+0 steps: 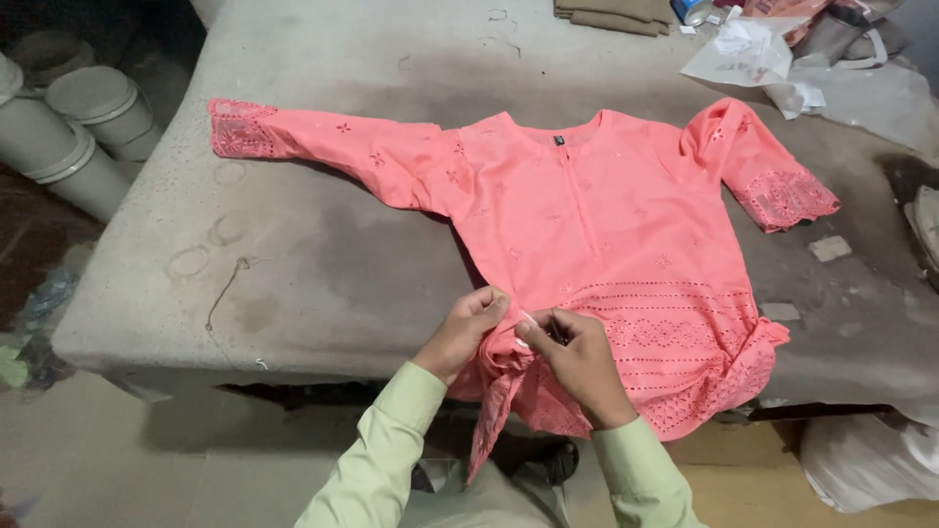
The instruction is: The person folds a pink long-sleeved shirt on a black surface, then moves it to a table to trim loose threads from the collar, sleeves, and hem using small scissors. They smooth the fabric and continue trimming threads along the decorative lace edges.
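At the far left, pale cylindrical plastic containers [83, 117] stood on the floor beside a grey, stained, felt-covered work table [323, 254]. On that table a loose bit of thin thread [227, 286] lay near the front edge. A coral-pink embroidered cotton tunic [597, 225] was spread face up across the table, one long sleeve stretched out toward the left, the other bent near the right side, and its lace-worked hem hanging over the front edge.

The left hand [468, 330], in a pale green sleeve, was closed around a bunched part of the hem at the table's edge, fingers curled into the cloth. Just beside it, touching, the right hand [577, 357] pinched the same gathered fabric between thumb and fingertips.

Further right, small pale scraps [829, 247] lay on the table near the tunic's bent sleeve. At the back right corner sat folded olive-brown cloth [614, 14], and beyond it crumpled white paper [745, 49].
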